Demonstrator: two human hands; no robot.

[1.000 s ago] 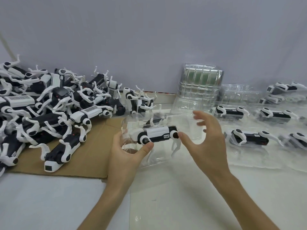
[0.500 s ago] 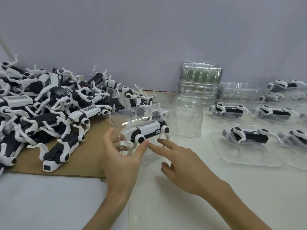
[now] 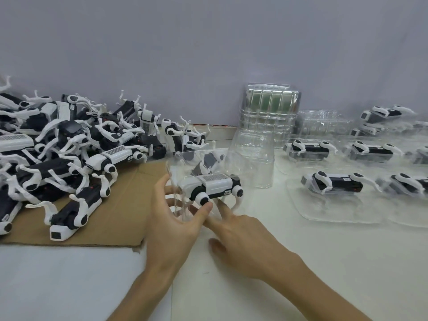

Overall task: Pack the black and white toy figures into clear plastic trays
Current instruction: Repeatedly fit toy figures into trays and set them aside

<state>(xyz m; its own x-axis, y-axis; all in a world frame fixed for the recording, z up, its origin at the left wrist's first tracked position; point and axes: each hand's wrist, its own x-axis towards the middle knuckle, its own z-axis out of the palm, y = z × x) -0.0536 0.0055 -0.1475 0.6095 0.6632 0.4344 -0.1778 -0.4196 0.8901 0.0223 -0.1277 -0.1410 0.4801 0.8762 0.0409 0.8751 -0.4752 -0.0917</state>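
loose toys (image 3: 69, 154) heaped on cardboard (image 3: 129, 205) far left, tray stack (image 3: 268, 126) far centre, filled trays (image 3: 333, 193) right, held tray (image 3: 199, 181) between both hands near centre

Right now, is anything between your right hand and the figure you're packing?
Nothing visible is. The right hand's straight fingers reach just under the toy figure, next to the thumb of the left hand, which grips the clear tray holding it.

Bare table (image 3: 301, 262) lies open in front; toy pile (image 3: 58, 154) blocks left, tray stack (image 3: 266, 135) behind.
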